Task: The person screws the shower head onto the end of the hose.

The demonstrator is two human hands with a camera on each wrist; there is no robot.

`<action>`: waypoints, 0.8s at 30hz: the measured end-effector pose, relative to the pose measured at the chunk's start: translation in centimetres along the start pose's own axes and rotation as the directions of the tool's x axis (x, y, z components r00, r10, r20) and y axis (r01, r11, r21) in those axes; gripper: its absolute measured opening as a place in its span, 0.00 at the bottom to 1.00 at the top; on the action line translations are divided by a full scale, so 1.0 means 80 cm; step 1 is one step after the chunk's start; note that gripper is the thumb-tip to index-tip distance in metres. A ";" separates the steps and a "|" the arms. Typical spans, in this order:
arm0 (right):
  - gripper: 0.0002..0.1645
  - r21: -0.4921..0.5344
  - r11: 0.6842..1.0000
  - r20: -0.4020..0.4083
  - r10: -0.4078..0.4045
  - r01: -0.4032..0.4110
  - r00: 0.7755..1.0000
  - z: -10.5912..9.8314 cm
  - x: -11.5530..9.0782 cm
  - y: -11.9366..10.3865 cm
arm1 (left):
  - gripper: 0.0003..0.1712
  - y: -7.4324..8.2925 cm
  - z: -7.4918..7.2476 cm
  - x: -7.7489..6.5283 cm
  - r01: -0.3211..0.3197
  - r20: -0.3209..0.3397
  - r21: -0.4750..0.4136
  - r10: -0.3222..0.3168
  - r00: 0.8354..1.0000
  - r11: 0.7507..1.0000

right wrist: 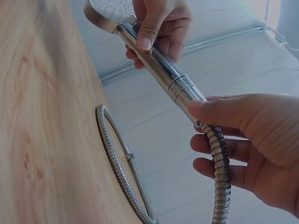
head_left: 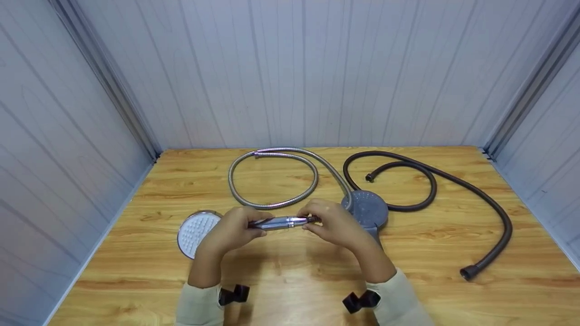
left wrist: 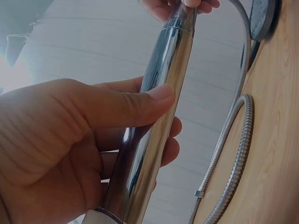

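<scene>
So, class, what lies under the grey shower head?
Beneath the grey shower head, the dark hose apparently passes: it disappears at the top edge and reappears at the right. That stretch and the tabletop directly below are covered.

Got two shower heads (head_left: pixel 197 234) (head_left: pixel 369 209) and two hoses (right wrist: pixel 220 170) (head_left: pixel 508 226) here, plus two hands (head_left: pixel 233 228) (head_left: pixel 335 224). Just one table (head_left: pixel 290 280), and two black wrist pieces (head_left: pixel 226 296) (head_left: pixel 371 299) too.

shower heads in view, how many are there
2. The white-faced shower head is held by its chrome handle in the left grip; the grey shower head lies on the table, partly hidden by the right forearm.
</scene>
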State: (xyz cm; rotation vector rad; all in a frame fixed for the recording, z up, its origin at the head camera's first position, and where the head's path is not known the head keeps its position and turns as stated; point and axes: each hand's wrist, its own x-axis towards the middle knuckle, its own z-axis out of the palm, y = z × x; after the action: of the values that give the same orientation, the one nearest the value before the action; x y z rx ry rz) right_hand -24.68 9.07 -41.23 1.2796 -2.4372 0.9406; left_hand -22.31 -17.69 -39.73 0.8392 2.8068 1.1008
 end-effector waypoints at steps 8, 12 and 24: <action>0.12 -0.004 0.999 0.024 0.033 -0.033 0.999 -0.001 0.000 -0.002 | 0.18 0.000 -0.001 0.000 -0.011 0.000 0.015 0.011 1.000 1.000; 0.12 0.009 0.999 0.027 0.038 -0.038 0.999 -0.002 0.000 -0.002 | 0.18 0.000 -0.001 0.001 -0.012 -0.002 0.017 0.012 1.000 1.000; 0.11 0.009 0.999 0.045 0.041 -0.041 0.998 -0.001 0.001 -0.002 | 0.17 0.000 0.000 0.001 0.003 -0.005 0.029 -0.003 1.000 1.000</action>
State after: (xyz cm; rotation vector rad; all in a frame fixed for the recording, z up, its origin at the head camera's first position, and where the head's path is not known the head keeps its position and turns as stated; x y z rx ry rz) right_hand -24.63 9.01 -41.09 1.2717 -2.5050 0.9457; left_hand -22.34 -17.64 -39.71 0.8353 2.8344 1.0658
